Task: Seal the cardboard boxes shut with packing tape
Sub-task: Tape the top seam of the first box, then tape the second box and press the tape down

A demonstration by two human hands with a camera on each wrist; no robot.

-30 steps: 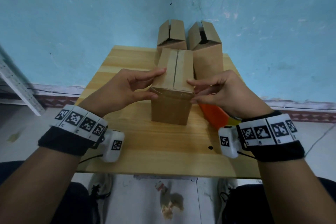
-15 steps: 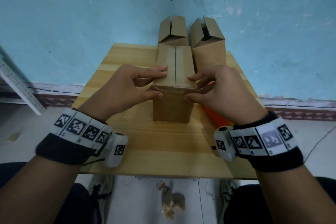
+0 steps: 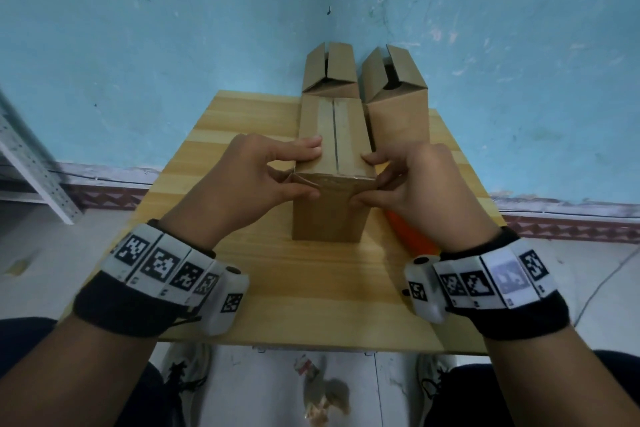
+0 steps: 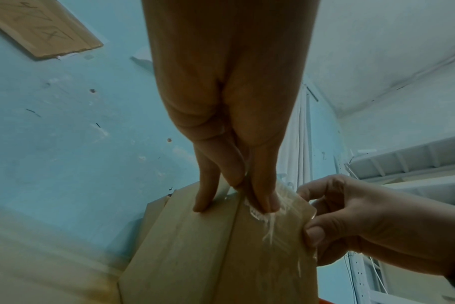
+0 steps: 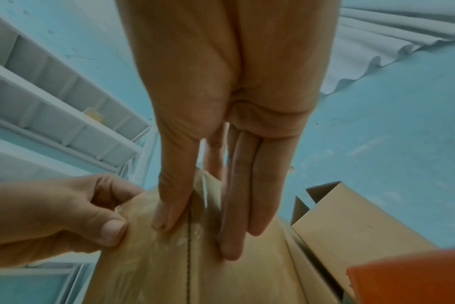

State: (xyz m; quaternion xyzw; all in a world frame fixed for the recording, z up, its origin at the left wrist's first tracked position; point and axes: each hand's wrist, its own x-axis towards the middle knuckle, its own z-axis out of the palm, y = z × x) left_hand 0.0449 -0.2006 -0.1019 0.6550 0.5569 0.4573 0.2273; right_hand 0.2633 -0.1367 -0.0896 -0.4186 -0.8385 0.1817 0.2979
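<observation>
A tall front cardboard box (image 3: 330, 218) stands mid-table with its flaps closed and clear tape (image 3: 332, 181) running along the top seam and over the near edge. My left hand (image 3: 313, 170) pinches the box's near left top corner, fingers flat on the lid and thumb on the front face over the tape. My right hand (image 3: 360, 180) pinches the near right corner the same way. In the left wrist view my left fingers (image 4: 203, 203) press the lid beside the seam. In the right wrist view my right fingers (image 5: 166, 218) lie on the taped lid.
Two more boxes (image 3: 330, 69) (image 3: 398, 94) stand at the table's far edge against the blue wall, top flaps ajar. An orange tape dispenser (image 3: 412, 234) lies on the wooden table (image 3: 311, 288), right of the front box and partly under my right hand. Metal shelving (image 3: 31, 163) stands at the left.
Both hands have closed in from the box's sides onto its near top edge, fingers now further over the lid. The box has stayed where it was.
</observation>
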